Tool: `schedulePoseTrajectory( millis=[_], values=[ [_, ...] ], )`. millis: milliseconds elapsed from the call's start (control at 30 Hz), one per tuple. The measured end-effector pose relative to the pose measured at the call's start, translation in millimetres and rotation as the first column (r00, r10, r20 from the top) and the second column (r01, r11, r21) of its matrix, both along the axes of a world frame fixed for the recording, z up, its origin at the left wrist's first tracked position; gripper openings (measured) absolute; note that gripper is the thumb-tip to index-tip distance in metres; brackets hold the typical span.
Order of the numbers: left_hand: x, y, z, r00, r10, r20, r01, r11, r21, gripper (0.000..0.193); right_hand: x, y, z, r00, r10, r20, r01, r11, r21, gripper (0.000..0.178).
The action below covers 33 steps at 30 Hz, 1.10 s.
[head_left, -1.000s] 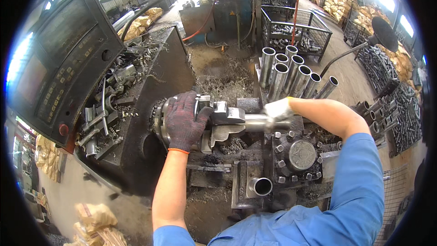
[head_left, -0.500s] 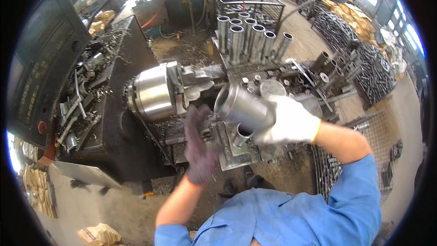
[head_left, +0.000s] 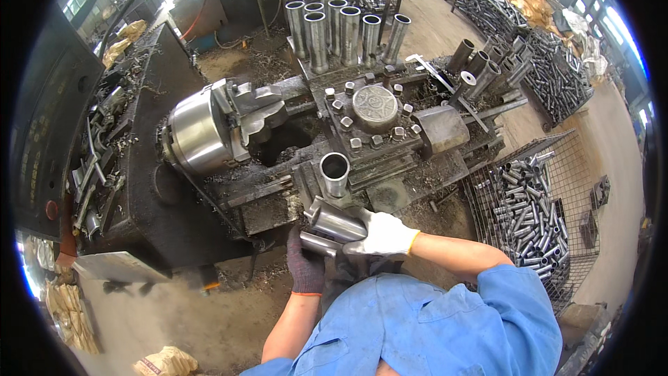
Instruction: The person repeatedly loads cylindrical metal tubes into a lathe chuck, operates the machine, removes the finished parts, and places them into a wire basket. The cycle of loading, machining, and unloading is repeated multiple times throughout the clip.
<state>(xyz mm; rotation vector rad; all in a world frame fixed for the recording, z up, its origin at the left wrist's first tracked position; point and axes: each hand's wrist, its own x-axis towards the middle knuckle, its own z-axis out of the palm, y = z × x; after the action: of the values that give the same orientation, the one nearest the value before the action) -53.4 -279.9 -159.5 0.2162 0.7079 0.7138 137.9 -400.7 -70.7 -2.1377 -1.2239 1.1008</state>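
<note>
Close to my body, my left hand (head_left: 306, 263) in a dark glove and my right hand (head_left: 383, 234) in a white glove hold a smooth steel tube (head_left: 339, 224) between them. Curved metal pieces lie along both sides of the tube, like parts of a split sleeve (head_left: 319, 243). My right hand is closed round the right end; my left fingers grip the sleeve's left end, partly hidden. Just beyond my hands, another steel tube (head_left: 335, 175) stands upright on the lathe's carriage. The lathe chuck (head_left: 202, 131) is at the left, its jaws holding no tube.
Behind the round-capped tool post (head_left: 376, 107), several steel tubes (head_left: 350, 35) stand upright. A caliper (head_left: 430, 71) and darker tubes (head_left: 479, 64) are to their right. A wire basket (head_left: 532, 209) of short tubes stands at the right. Metal chips and tools cover the machine bed (head_left: 104, 160) at the left.
My right hand has brought the tube down toward my body. My left hand, open before, now grips its left end. The sleeve pieces now show apart round the tube. The view has shifted.
</note>
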Motion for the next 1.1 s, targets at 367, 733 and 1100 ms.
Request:
schedulePoseTrajectory(
  millis=[367,733,1100],
  values=[
    [0.9,14.5,45.0,0.963,-0.129,-0.238,0.206,0.918,0.338,0.070,79.6,-24.0,-13.5,0.927,-0.207,-0.314,0.336,0.829,0.446,0.041],
    [92.2,84.8,53.0,0.875,0.203,-0.438,0.394,0.226,0.891,0.065,10.6,-39.4,31.7,0.978,0.194,0.074,-0.207,0.950,0.233,0.038],
    [-13.0,110.9,34.9,0.949,-0.064,0.308,0.006,0.982,0.186,0.077,-9.9,54.9,-17.9,0.933,0.040,0.359,-0.138,0.958,0.253,0.038]
  ],
)
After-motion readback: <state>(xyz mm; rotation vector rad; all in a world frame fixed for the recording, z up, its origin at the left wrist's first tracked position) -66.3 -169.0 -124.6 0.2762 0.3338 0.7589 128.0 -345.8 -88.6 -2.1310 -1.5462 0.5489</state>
